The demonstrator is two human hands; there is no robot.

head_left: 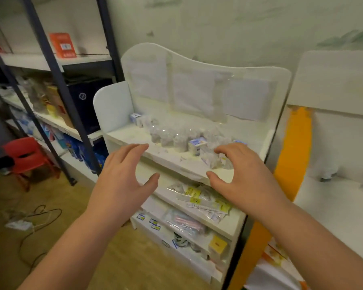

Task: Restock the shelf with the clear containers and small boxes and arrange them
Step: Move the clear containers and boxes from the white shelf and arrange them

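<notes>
A white display shelf (132, 137) stands in front of me. On its top level sit several clear containers (168, 137) in a loose row, with small white-and-blue boxes among them: one (197, 145) near the front, another (135, 118) at the back left. My left hand (126, 176) hovers open in front of the shelf's left front edge, holding nothing. My right hand (239, 170) is held open with fingers arched just in front of the containers and boxes at the right, thumb over the shelf's front edge.
Lower levels of the shelf hold flat packets (199, 197) and a yellow box (217, 244). A dark metal rack (57, 80) with goods stands left. A red chair (27, 155) and cables (36, 218) lie on the floor. Another white unit (333, 185) is right.
</notes>
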